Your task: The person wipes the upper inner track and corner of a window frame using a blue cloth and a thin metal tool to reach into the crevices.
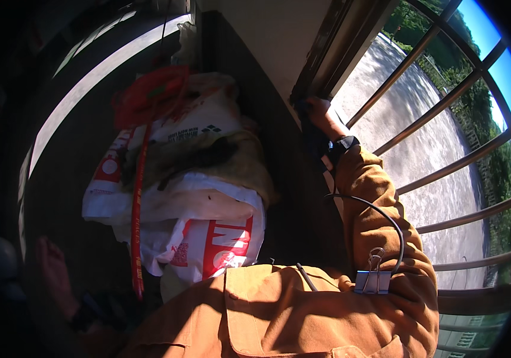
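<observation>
My right hand (320,117) reaches up and right to the foot of a dark window frame (322,67). Its fingers curl over a dark blue thing (310,134), perhaps cloth, too shadowed to make out. My left hand (54,266) hangs low at the left in shade, fingers extended, with nothing seen in it. Between the hands lies a heap of white plastic sacks (219,197) with red print and writing. A brownish stained sack or cloth (242,156) lies across them. On top rests a red plastic thing (152,94) with a long, narrow red strip (137,215) bearing writing.
Metal window bars (452,176) curve along the right, with sunlit paving (416,116) and trees beyond. A black cable (385,212) loops by my right sleeve near a binder clip (371,282). A pale wall (273,36) stands ahead; a bright floor strip (63,103) crosses the left.
</observation>
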A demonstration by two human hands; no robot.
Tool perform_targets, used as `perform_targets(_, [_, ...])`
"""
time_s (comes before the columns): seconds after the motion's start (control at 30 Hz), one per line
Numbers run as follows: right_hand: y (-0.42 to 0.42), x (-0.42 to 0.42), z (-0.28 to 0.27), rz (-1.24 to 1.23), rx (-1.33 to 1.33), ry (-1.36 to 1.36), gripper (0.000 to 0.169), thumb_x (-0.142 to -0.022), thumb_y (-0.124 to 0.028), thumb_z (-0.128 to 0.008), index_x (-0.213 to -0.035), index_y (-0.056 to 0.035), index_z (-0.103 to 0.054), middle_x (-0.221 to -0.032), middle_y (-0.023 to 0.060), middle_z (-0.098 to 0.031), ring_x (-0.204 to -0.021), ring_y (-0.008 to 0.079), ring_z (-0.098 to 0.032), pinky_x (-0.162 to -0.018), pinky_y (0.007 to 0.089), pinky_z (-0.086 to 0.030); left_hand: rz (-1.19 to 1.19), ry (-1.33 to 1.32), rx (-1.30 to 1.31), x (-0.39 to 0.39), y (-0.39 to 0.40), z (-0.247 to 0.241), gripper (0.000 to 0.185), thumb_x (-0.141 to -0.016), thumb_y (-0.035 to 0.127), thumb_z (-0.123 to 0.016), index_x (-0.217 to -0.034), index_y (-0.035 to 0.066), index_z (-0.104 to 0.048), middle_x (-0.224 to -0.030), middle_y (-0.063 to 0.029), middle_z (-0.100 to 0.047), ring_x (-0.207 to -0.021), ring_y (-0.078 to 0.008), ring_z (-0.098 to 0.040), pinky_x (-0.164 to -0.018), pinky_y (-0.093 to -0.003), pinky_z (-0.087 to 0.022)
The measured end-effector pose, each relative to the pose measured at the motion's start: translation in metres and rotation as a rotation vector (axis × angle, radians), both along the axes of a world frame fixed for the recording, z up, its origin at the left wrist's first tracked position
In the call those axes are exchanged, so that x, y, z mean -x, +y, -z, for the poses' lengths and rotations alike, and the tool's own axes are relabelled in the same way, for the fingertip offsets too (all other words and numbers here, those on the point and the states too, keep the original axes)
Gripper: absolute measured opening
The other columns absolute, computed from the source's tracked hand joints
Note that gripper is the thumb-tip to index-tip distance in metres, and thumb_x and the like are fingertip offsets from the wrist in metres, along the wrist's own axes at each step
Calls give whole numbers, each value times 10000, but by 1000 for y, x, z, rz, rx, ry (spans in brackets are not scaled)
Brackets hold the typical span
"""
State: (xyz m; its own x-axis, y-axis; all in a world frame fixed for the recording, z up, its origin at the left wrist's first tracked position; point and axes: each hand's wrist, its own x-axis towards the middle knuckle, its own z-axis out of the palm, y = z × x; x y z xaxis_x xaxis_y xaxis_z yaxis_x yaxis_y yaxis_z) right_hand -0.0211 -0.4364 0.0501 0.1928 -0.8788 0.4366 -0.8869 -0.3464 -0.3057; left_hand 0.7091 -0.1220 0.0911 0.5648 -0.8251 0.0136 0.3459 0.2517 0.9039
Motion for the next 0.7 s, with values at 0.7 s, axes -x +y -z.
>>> perform_targets(0.7, [87,-58,-16,241,297,101,229,-830,-10,-508,-1051,-45,-556,-831,171,-587,-746,339,-621,-604,389,-515,-1,22,10,1,22,-17,227,-928,156,-586,-1126,44,-572,-1016,-36,-616,-818,-83,-560,-747,-225,-469])
